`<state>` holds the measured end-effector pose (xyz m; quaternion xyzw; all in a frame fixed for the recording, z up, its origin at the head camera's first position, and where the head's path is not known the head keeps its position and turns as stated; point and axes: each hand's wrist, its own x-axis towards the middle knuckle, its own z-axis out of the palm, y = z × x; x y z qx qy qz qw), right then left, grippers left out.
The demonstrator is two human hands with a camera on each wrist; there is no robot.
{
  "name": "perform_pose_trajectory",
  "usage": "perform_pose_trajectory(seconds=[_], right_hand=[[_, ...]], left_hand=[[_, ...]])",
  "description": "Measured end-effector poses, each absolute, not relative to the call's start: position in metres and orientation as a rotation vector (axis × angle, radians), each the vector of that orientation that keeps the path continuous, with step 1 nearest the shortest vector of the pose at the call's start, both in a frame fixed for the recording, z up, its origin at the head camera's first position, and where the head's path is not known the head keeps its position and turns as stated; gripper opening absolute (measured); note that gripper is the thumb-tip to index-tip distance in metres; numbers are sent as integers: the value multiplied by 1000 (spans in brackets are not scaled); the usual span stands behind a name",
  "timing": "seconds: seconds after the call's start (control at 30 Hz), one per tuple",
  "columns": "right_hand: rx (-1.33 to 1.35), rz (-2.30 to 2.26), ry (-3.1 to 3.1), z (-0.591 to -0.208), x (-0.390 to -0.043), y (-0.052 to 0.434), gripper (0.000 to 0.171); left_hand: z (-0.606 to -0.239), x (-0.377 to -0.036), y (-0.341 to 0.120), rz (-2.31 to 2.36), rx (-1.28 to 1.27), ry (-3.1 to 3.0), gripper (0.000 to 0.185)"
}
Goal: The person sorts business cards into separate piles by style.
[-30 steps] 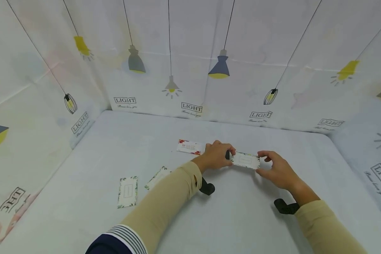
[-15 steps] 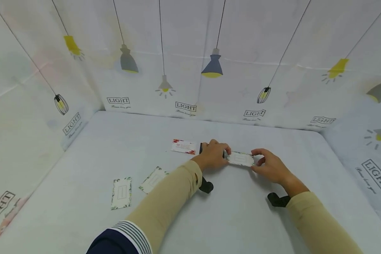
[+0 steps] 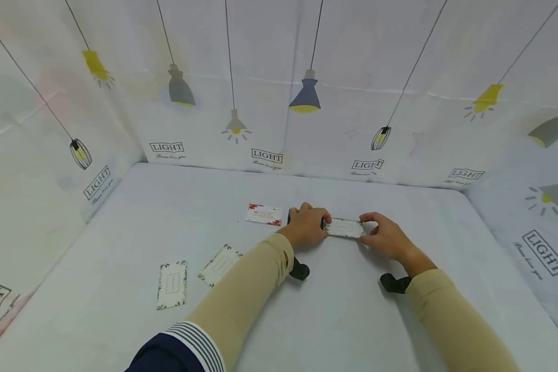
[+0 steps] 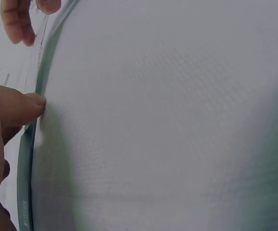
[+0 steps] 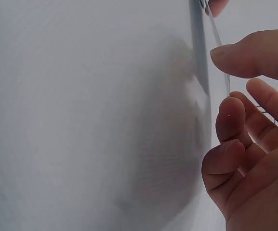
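Both hands meet over the middle of the table. The left hand (image 3: 308, 226) grips a small black object (image 3: 323, 223), mostly hidden under its curled fingers, and touches one short end of a thin rectangular card (image 3: 344, 228). The right hand (image 3: 385, 236) pinches the card's other end between thumb and curled fingertips (image 5: 231, 118). The card is stiff and flat, white with a leafy green border, held just above the surface; the wrist views show only its edge.

A red-flowered card (image 3: 263, 214) lies flat just left of the left hand. Two more leaf-bordered cards (image 3: 221, 264) (image 3: 172, 284) lie well apart to the near left.

The table (image 3: 353, 320) wears a pale, finely woven cloth. Fabric walls (image 3: 353, 77) printed with hanging lamps and "LIGHT" labels enclose it.
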<state>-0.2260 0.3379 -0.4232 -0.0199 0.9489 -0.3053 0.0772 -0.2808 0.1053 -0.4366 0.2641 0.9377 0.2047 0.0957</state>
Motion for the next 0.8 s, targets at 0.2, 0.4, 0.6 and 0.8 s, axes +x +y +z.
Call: perform_pose_trajectory(seconds=[0.2,0.4,0.6,0.8], right_hand=[[-40,-934,2827,-426,-230,338,56],[-24,-956,2819,-428,-235,338,56],[-9,-965,2799,-431,-237,338,55],[2,-945,2799,-432,-239,337,54]], left_hand=[[-438,-283,105,613,773,2765,26],[-438,-284,105,631,758,2759,22],[-438,-284,105,641,740,2756,20],[-438,-285,105,648,738,2758,21]])
